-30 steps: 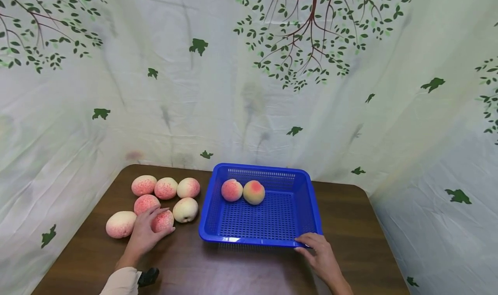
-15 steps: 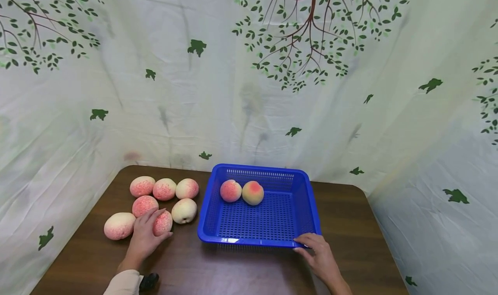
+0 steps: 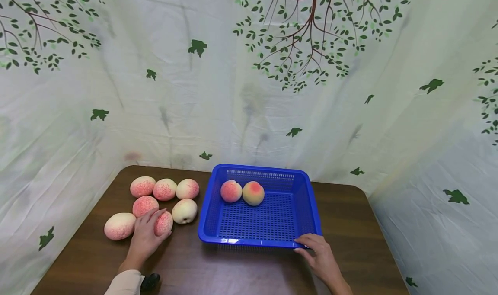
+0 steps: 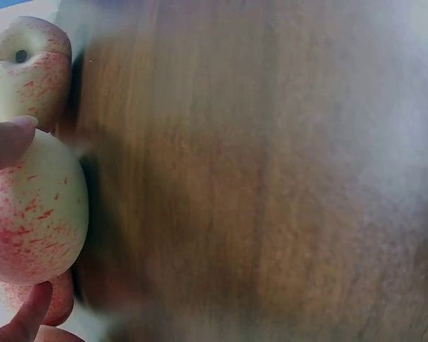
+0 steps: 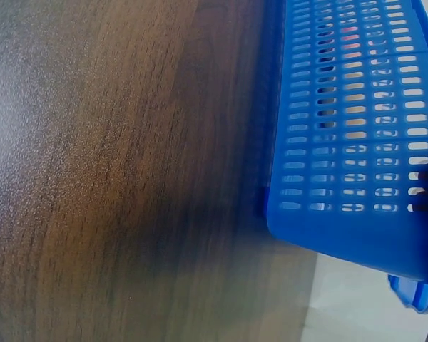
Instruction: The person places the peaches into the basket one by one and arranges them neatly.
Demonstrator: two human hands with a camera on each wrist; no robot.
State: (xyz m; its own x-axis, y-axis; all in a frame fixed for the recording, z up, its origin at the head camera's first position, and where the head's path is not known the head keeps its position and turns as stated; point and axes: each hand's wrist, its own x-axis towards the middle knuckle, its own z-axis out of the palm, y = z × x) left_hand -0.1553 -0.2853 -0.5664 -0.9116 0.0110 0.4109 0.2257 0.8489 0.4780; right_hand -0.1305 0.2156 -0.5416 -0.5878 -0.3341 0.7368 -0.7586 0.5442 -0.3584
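Observation:
On the left of the table, my left hand [image 3: 143,238] grips a pink-speckled peach [image 3: 164,224] between thumb and fingers. The left wrist view shows this peach [image 4: 36,214] close up, thumb on one side and a finger [image 4: 30,313] on the other. Several more peaches lie around it, including a pale one [image 3: 184,211] to its right and a large one [image 3: 119,226] to its left. My right hand [image 3: 320,256] pinches the near right corner of a blue plastic basket [image 3: 256,243]. Inside, two peaches, one pink [image 3: 231,191] and one yellowish [image 3: 253,193], sit side by side.
The brown wooden table [image 3: 241,273] reaches back to a pale curtain [image 3: 249,113] printed with branches and leaves. Slotted basket walls [image 5: 357,107] show in the right wrist view. A black object [image 3: 150,282] is beside the left sleeve.
Left fingers and thumb have drawn slightly closer around the peach. The right hand and the basket stay in place.

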